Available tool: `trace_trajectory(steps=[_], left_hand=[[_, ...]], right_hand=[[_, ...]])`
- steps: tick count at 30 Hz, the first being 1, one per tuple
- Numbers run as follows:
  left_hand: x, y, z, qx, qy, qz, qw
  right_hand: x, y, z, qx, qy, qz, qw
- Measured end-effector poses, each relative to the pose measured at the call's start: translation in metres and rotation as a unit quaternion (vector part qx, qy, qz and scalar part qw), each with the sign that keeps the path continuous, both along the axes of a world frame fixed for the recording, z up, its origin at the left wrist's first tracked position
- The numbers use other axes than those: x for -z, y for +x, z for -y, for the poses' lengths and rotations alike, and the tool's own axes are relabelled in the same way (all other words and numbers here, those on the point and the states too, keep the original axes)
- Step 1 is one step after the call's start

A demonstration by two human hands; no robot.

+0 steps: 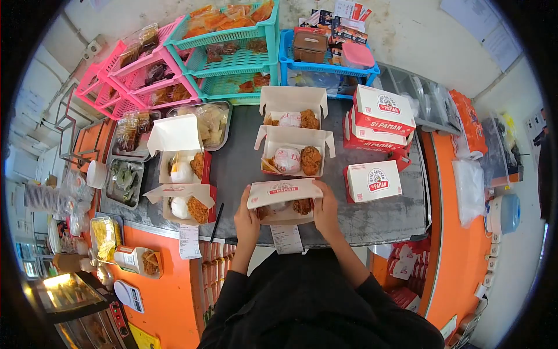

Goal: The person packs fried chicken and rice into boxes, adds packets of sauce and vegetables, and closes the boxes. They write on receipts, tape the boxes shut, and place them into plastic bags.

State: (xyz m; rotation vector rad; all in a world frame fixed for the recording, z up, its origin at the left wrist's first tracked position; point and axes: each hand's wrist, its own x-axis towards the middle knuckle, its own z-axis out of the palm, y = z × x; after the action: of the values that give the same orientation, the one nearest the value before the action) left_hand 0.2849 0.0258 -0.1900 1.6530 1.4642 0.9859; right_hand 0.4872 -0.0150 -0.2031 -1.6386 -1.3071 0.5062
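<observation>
A white and red chicken meal box (pixel 282 192) stands at the front of the grey table between my two hands. Its lid is tilted partly down, with fried chicken (pixel 301 206) and a pale wrapped item showing beneath. My left hand (pixel 247 218) grips the box's left side, and my right hand (pixel 326 210) grips its right side. Directly behind is an open meal box (pixel 295 137) holding fried chicken (pixel 311 160) and a wrapped bundle (pixel 287 159). A printed receipt (pixel 286 238) lies at the table edge, just in front of the held box.
Closed boxes (pixel 375 181) are stacked at the right. Two open boxes (pixel 182 122) with rice and chicken stand left, near a black pen (pixel 217 222) and another receipt (pixel 189 241). Green (pixel 232 58), pink and blue racks (pixel 328 70) line the back; metal trays (pixel 125 183) sit left.
</observation>
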Motion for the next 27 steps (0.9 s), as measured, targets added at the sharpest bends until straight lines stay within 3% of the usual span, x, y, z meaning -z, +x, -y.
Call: trace_trajectory(steps=[1,3,4,6,10,12,16,18,19,20,21,22,23,24,25,26,27], left_hand=[[0.007,-0.007,-0.001,0.003,0.0,0.001,1.0],[0.029,-0.026,0.002,0.128,0.121,-0.122,0.977],[0.033,-0.028,0.006,0.129,0.119,-0.121,0.977],[0.04,-0.033,0.012,0.193,0.084,0.032,0.977],[0.036,-0.03,0.011,0.216,0.062,0.111,0.968],[0.043,-0.033,0.009,0.204,0.019,0.052,0.977],[0.052,-0.044,-0.002,0.273,0.006,-0.011,0.962],[0.048,-0.046,-0.007,0.285,0.027,-0.05,0.957],[0.043,-0.045,-0.008,0.279,0.106,-0.118,0.947],[0.036,-0.045,-0.007,0.281,0.108,-0.117,0.946],[0.028,-0.045,-0.004,0.276,0.17,-0.268,0.907],[0.022,-0.041,-0.005,0.263,0.229,-0.41,0.843],[0.026,-0.036,-0.013,0.328,0.307,-0.403,0.797],[0.03,-0.031,-0.016,0.335,0.313,-0.396,0.796],[0.03,-0.023,-0.016,0.351,0.328,-0.339,0.809],[0.03,-0.015,-0.017,0.366,0.341,-0.282,0.819],[0.029,-0.006,-0.014,0.343,0.327,-0.237,0.848]], right_hand=[[0.006,0.001,0.006,0.003,0.0,0.001,1.0],[0.018,0.002,0.024,-0.043,-0.058,0.114,0.991],[0.02,0.007,0.027,-0.042,-0.06,0.114,0.991],[0.024,0.014,0.033,-0.197,-0.005,-0.014,0.98],[0.006,0.021,0.029,-0.24,-0.034,-0.078,0.967],[0.01,0.023,0.027,-0.258,-0.045,0.046,0.964],[0.029,0.025,0.025,-0.256,-0.062,0.007,0.965],[0.023,0.022,0.028,-0.244,-0.028,0.07,0.967],[0.024,0.023,0.029,-0.242,-0.03,0.069,0.967],[0.024,0.026,0.028,-0.237,0.012,0.236,0.942],[0.024,0.031,0.026,-0.223,0.054,0.397,0.889],[0.022,0.032,0.024,-0.217,0.053,0.4,0.889],[0.019,0.029,0.023,-0.232,0.029,0.408,0.883],[0.015,0.029,0.023,-0.247,0.002,0.416,0.876],[-0.003,0.034,0.021,-0.258,0.044,0.307,0.915],[-0.005,0.049,0.024,-0.25,0.041,0.314,0.915],[-0.008,0.068,0.028,-0.163,0.061,0.238,0.955]])
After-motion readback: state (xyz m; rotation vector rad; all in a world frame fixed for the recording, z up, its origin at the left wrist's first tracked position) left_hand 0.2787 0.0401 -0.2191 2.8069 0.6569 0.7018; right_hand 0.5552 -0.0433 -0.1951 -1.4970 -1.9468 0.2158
